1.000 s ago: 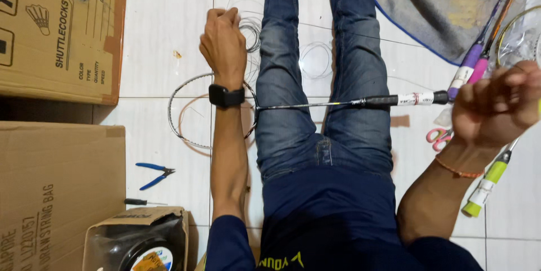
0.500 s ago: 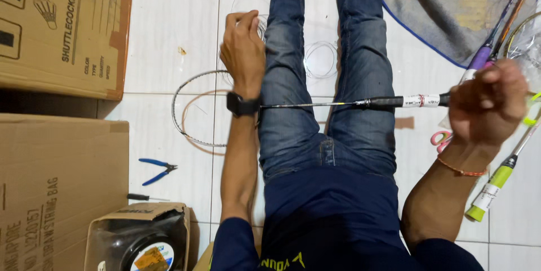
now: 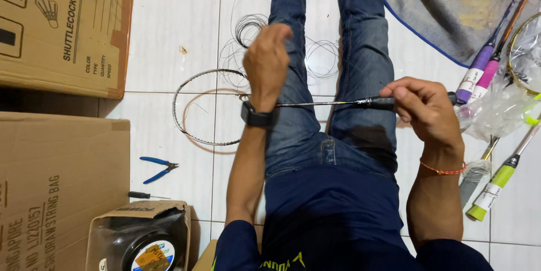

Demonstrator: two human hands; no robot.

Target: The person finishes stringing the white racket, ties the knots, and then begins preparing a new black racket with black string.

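Posture: person seated on white tiled floor [image 3: 169, 34], legs stretched out; racket laid across the thighs.
Racket [image 3: 315, 103]: thin dark shaft runs across both legs; oval head frame [image 3: 186, 130] hangs off the left thigh, over the floor, unstrung as far as I can tell.
Right hand [image 3: 425, 107]: fingers curled closed about the dark handle end of the racket, beside the right thigh.
Left hand [image 3: 267, 60]: raised above the left thigh, fingers bunched narrow as if pinching; what it pinches cannot be made out. Black watch on that wrist.
String [image 3: 248, 29]: loose coils of thin line on the floor, by the left leg and between the legs, just beyond the left hand.
Handling, racket: judged light and stiff; slender shaft and bare frame probably bend or crack under side load. Best hold is the handle; second support at the throat, not mid-frame.
Handling, string: judged thin, springy, prone to tangle and kink; take near a free end.
Nearby, left: blue pliers [image 3: 158, 168], small awl-like tool [image 3: 147, 195], cardboard boxes [image 3: 62, 29], open carton with a reel [image 3: 143, 243].
Nearby, right: other rackets with coloured grips [image 3: 479, 74], grey cloth [image 3: 451, 6].
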